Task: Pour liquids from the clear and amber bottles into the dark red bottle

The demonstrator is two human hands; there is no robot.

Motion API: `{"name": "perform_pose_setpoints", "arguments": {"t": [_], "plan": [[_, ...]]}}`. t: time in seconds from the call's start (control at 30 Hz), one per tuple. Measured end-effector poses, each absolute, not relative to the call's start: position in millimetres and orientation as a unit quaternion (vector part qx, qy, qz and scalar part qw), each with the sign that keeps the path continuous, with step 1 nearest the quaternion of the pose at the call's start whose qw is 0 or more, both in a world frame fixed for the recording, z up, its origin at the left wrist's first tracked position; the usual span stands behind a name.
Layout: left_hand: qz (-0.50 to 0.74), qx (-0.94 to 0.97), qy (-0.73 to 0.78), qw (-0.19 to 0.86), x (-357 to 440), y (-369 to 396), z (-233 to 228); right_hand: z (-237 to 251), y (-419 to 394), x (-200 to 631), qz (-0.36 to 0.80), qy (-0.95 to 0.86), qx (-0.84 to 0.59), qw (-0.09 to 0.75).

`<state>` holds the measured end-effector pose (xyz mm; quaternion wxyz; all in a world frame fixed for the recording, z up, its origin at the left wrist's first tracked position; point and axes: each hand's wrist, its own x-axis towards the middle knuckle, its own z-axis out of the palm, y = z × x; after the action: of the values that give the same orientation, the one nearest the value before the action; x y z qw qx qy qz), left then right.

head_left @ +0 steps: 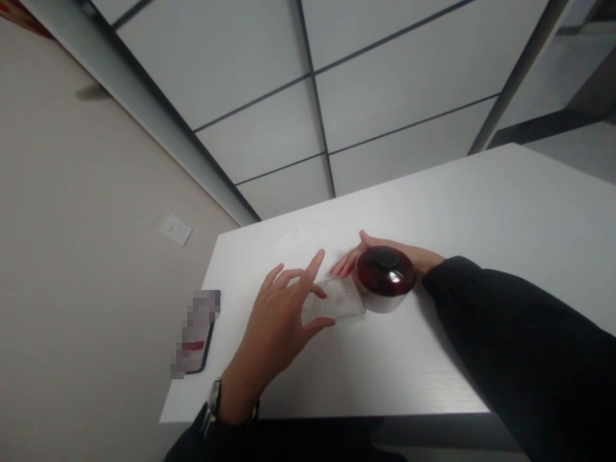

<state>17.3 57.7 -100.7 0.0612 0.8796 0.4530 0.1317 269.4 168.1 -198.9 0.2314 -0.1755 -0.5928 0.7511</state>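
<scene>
A round dark red device with a black centre button stands on the white table. A clear plastic piece lies flat against its left side. My right hand reaches around the far side of the red device, fingers flat on the table, partly hidden by it. My left hand hovers with fingers spread over the clear piece's left end, thumb and fingertips touching its edges. Whether either hand grips anything firmly is unclear.
A phone in a dark case lies near the table's left edge. A wall socket sits on the beige wall at left. Grey floor tiles lie beyond the table. A watch is on my left wrist.
</scene>
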Motion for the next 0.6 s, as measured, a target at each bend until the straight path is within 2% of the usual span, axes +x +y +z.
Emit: {"name": "perform_pose_setpoints", "arguments": {"t": [0.23, 0.4, 0.6], "plan": [[0.137, 0.884, 0.438, 0.085, 11.6, 55.5, -100.1, -191.1, 164.9, 270.4, 0.748, -0.597, -0.185, 0.223], [0.14, 0.893, 0.426, 0.046, 15.7, 57.3, -103.5, -192.7, 164.9, 269.3, 0.746, -0.597, -0.182, 0.233], [0.207, 0.875, 0.438, -0.018, 39.8, 54.0, -119.2, -189.7, 162.3, 270.1, 0.746, -0.595, -0.183, 0.237]]}}
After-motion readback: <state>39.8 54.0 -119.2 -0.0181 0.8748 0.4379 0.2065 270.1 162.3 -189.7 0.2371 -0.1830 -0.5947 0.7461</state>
